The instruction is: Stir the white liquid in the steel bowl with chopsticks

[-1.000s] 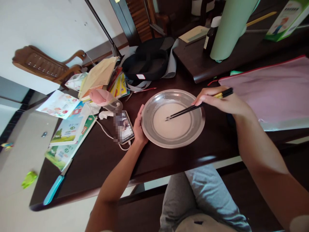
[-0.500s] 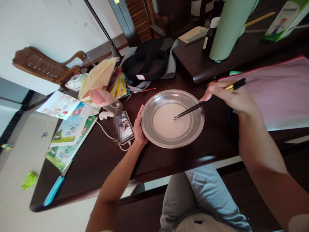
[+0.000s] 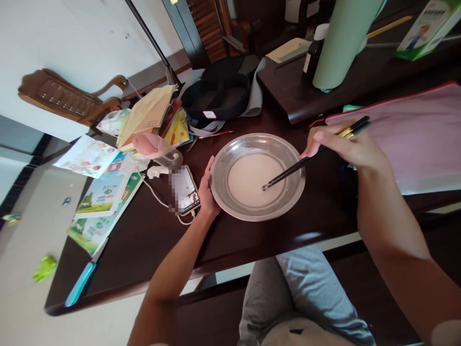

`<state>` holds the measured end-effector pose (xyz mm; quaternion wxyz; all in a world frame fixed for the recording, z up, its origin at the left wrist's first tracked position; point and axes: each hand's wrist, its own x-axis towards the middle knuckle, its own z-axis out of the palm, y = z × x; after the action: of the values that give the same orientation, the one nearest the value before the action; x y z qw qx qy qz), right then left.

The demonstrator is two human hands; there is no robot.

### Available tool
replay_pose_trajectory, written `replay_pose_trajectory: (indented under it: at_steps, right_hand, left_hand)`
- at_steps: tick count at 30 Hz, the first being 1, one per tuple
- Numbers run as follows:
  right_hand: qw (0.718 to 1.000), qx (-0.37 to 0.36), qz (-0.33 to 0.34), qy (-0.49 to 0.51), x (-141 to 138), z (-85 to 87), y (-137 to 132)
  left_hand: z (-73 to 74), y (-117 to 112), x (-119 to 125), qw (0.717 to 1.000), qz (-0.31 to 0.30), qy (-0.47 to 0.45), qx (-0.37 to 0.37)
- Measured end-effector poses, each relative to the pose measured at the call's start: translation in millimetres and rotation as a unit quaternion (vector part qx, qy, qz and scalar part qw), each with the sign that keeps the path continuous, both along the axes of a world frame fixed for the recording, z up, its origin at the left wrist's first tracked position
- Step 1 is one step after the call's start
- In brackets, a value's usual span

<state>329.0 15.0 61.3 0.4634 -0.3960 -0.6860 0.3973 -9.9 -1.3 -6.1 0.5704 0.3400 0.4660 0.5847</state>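
Observation:
A round metal bowl [image 3: 223, 197] rests on the dark table and holds a pale, milky liquid [image 3: 252, 178]. My left hand [image 3: 209, 192] grips the bowl's left rim, its fingers partly hidden beneath and behind the wall. In my right hand [image 3: 331, 142] is a pair of black chopsticks [image 3: 288, 171] with gold bands near the upper ends. Their tips dip into the liquid, slightly right of the bowl's middle. Just left of my left hand lies a phone [image 3: 187, 190] with a lit screen and a white cable plugged in.
A knife with a blue handle [image 3: 81, 283] lies near the table's left corner, beside booklets [image 3: 104, 197]. Behind the bowl are an open black case [image 3: 218, 98] and a pink-topped cup [image 3: 149, 145]. A green bottle [image 3: 342, 48] stands on a raised surface; a pink mesh bag [image 3: 421, 134] lies right.
The chopstick tips have moved toward me and slightly right through the liquid, with my right hand shifting a little. The phone's screen picture has changed. My left hand stays on the bowl.

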Motion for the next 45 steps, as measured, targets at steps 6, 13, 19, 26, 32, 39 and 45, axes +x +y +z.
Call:
replay_pose_trajectory:
  at_steps: [6,13,19,26,32,39,45]
  right_hand:
    - [0.997,-0.011,0.063,-0.041,-12.7,-4.7,0.4]
    - [1.0,0.005,0.0,-0.005,-2.2,-0.8,-0.5]
    - [0.999,-0.003,0.03,-0.044,-11.8,-2.9,0.6]
    - [0.999,-0.014,0.032,-0.02,-4.4,-0.7,-0.4]
    - [0.999,0.003,0.01,-0.039,-9.0,-4.2,1.6]
    - [0.999,-0.013,0.043,-0.013,-5.3,-1.3,-0.5]
    - [0.999,0.013,-0.008,-0.029,-7.0,-3.5,1.4]
  left_hand:
    - [-2.0,0.6,-0.7,1.0,0.003,0.003,0.004]
    - [-1.8,0.1,-0.5,1.0,0.002,0.0,0.008]
    - [-1.5,0.7,-0.3,1.0,0.011,0.005,0.005]
    - [-1.8,0.7,-0.5,1.0,0.001,0.005,0.008]
    - [-2.2,0.4,0.3,1.0,0.015,-0.005,0.005]
    - [1.0,0.0,2.2,1.0,0.021,0.003,0.0]
    - [-0.2,0.5,1.6,1.0,0.017,0.006,0.005]
